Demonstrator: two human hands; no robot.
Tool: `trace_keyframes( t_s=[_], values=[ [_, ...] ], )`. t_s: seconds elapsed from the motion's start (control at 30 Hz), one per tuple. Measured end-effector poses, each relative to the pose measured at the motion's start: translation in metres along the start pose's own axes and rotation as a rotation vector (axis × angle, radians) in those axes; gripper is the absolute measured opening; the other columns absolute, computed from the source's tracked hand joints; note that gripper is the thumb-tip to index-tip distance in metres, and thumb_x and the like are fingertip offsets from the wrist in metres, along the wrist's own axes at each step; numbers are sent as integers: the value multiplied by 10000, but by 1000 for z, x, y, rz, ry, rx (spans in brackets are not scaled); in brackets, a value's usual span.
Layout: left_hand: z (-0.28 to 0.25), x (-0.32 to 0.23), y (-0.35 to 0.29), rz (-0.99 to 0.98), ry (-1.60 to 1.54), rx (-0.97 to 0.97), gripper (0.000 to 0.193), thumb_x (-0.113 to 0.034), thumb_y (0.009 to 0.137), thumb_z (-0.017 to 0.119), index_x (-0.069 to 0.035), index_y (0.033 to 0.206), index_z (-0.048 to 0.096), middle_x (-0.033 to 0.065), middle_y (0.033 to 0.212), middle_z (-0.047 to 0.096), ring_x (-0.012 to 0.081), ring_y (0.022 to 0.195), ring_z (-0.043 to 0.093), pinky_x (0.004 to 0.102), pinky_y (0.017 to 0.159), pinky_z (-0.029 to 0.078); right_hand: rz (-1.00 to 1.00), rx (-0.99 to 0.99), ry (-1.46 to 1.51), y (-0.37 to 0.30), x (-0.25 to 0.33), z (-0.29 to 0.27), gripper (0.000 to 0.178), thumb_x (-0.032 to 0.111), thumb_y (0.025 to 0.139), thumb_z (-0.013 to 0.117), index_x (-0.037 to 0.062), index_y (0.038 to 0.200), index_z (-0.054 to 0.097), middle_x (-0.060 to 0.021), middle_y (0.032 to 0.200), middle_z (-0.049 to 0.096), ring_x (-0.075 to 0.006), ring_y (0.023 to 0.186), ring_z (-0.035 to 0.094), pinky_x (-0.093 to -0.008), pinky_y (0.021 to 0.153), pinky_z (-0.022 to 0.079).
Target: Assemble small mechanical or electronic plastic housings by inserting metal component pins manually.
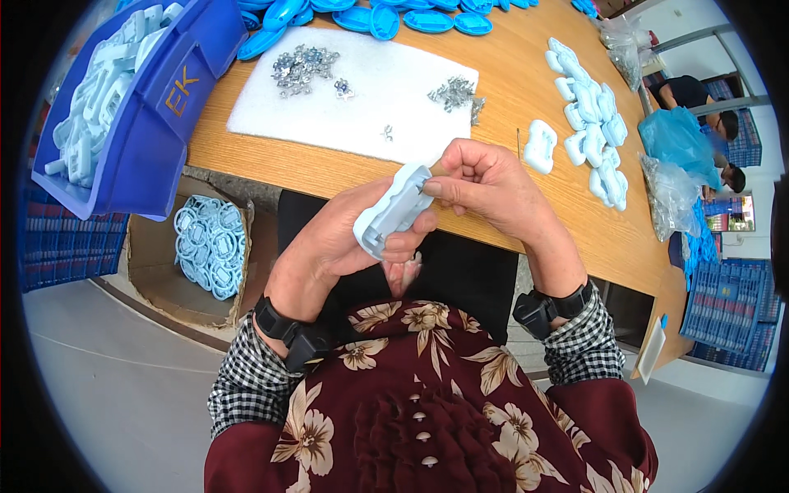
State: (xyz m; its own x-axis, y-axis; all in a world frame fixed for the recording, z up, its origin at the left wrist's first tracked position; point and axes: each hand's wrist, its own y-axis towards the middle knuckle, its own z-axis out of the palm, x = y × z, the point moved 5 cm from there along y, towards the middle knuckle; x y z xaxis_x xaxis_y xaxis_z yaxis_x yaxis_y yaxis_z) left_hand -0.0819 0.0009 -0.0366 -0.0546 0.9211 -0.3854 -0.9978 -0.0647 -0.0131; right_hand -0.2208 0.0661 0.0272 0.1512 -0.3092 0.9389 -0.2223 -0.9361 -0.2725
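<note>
A pale blue plastic shell [393,215], long with a wavy outline and a hollow inner side, is tilted up in front of me. My left hand [333,230] is closed around its lower part, fingers wrapped over the edge. At the shell's upper end, my right hand [497,189] has its thumb and fingers pinched together, the thumb at the shell. Whatever sits between those fingertips is hidden. Just beyond my hands lies a white foam sheet [329,131], carrying a pile of small shiny metal parts [300,72] and another heap of metal pieces [452,94].
A blue bin [156,123] of pale plastic parts stands at the left. Below it, a cardboard box [152,263] holds light blue rings. Pale blue shells [588,103] are grouped at the right, bright blue oval pieces [427,20] at the back. People sit far right.
</note>
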Motion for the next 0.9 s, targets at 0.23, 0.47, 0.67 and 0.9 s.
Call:
trace_keyframes(
  t_s=[0.23, 0.47, 0.67, 0.9],
  values=[
    [19, -41, -31, 169, 270, -339, 503, -267, 1046, 453, 36, 1447, 430, 49, 906, 582, 124, 665, 487, 257, 587, 408, -59, -87, -231, 7, 19, -16, 170, 175, 941, 698, 35, 1032, 664, 47, 777, 617, -19, 669, 533, -191, 600, 432],
    [-25, -59, -82, 398, 9, -444, 451, -223, 980, 589, 29, 1346, 510, 85, 966, 622, 175, 868, 600, 354, 672, 557, -191, -147, -673, 62, 53, 6, 215, 197, 898, 659, 27, 1024, 695, -157, 896, 699, -275, 798, 664, -367, 738, 513],
    [-26, -64, -92, 381, -54, -437, 373, -226, 982, 584, -9, 1282, 535, 162, 1119, 661, 246, 995, 678, 479, 835, 610, -430, -170, -801, 116, 53, 26, 199, 181, 858, 694, 17, 971, 693, -148, 861, 683, -287, 768, 648, -376, 712, 512],
    [-27, -67, -88, 387, -72, -259, 498, -327, 1041, 429, -19, 1431, 452, 158, 1132, 678, 252, 1008, 687, 513, 908, 567, -349, -120, -952, 120, 53, 38, 154, 157, 848, 695, 8, 867, 663, -95, 747, 640, -216, 651, 586, -347, 626, 473]
  ],
)
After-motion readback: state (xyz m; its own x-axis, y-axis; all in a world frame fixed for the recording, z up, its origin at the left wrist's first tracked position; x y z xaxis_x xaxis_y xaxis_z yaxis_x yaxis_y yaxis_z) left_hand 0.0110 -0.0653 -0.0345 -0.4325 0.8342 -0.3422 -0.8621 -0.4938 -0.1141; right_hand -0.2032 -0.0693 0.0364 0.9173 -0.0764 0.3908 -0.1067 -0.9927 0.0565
